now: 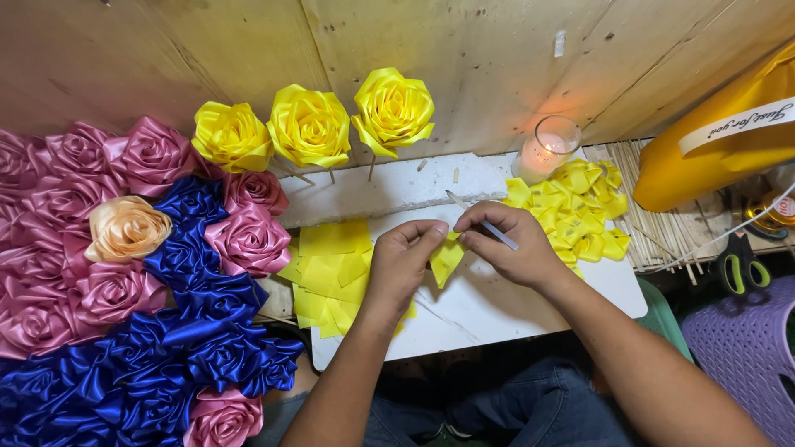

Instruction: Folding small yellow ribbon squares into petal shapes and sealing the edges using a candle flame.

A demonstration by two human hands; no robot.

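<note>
Head view: the left hand (403, 258) and right hand (507, 242) pinch a folded yellow ribbon piece (445, 258) between them over the middle of the white board (497, 310). The right hand also grips a thin stick (482, 221). Flat squares (331, 273) lie at the board's left edge, folded petals (580, 211) and a candle (546, 149) at its far right corner.

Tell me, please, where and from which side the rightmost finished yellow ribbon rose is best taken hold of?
Probably by its thin stick, just under the yellow rose, coming from the front. The stem stands upright in the white foam board, bare below the bloom; the wooden wall blocks the back, and pinching the folded petals might crush them.
</note>
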